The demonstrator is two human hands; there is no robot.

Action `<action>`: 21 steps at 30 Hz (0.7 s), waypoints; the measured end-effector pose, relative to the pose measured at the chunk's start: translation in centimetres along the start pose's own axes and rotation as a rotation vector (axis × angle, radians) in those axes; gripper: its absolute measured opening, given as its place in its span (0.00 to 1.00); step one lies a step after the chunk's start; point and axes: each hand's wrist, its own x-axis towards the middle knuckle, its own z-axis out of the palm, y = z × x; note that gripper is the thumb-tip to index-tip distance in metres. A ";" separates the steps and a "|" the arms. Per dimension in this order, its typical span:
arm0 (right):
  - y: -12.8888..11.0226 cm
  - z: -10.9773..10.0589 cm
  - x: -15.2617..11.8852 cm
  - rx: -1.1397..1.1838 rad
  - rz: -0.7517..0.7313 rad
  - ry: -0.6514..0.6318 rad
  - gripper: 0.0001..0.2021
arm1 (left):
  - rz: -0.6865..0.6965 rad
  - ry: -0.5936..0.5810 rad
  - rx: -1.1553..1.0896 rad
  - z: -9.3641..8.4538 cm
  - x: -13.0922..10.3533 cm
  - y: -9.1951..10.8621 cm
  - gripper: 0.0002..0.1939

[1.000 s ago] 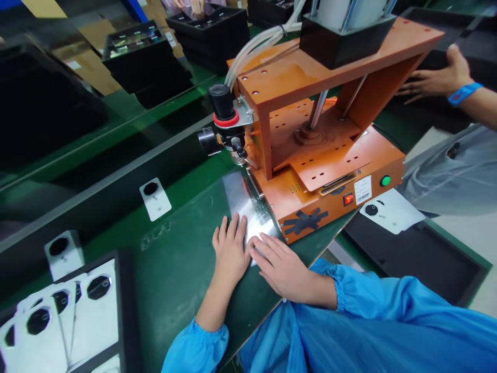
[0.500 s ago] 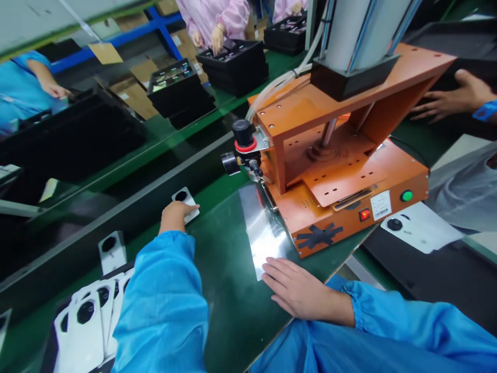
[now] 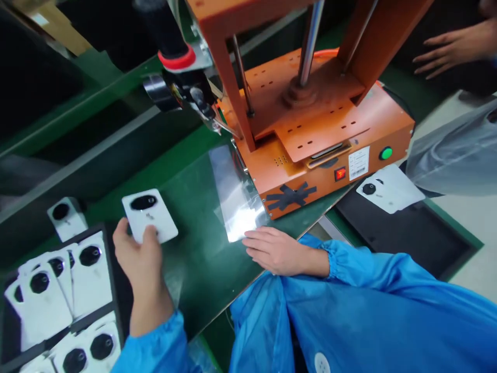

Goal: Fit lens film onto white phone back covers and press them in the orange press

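Pinching white panel (image 3: 163, 221) in left hand (image 3: 142, 259): pressing thumb on the front face by the near edge, curling fingers around the left edge, can't see their tips. Holding it face up over the desk (image 3: 198, 269), between dark tray (image 3: 120, 295) and clear film (image 3: 223, 181), with the black oval camera patch toward the far end. Can't tell how far above the surface. Resting right hand (image 3: 277, 252) palm down on the desk by the near edge, fingers straight and pressed together, tips at the near end of the film. Seeing film flat along the left side of orange press (image 3: 264, 176), with strong glare at the near end. On press front, seeing lit red switch (image 3: 340, 173), white label (image 3: 359, 163), green button (image 3: 385, 153) and a cross of black tape (image 3: 291, 197). At left, seeing overlapping panels (image 3: 44, 305) in the tray, plus a lone panel (image 3: 68, 220) just behind it. At right, seeing more panels (image 3: 392, 189) at the far end of black tray (image 3: 411, 235). Beyond press, upper right, seeing co-worker's hand (image 3: 454, 50), fingers spread.
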 end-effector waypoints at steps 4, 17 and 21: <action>0.0 -0.3 -1.7 0.007 0.065 0.056 0.17 | -0.182 0.015 -0.025 -0.5 -8.3 -1.2 0.42; -0.2 -1.5 -0.7 -0.013 0.145 0.233 0.12 | 0.536 0.035 -0.309 4.1 -13.1 8.3 0.21; 0.3 -1.9 2.8 -0.176 0.076 0.078 0.12 | 0.497 0.025 -0.349 4.4 -13.0 7.6 0.17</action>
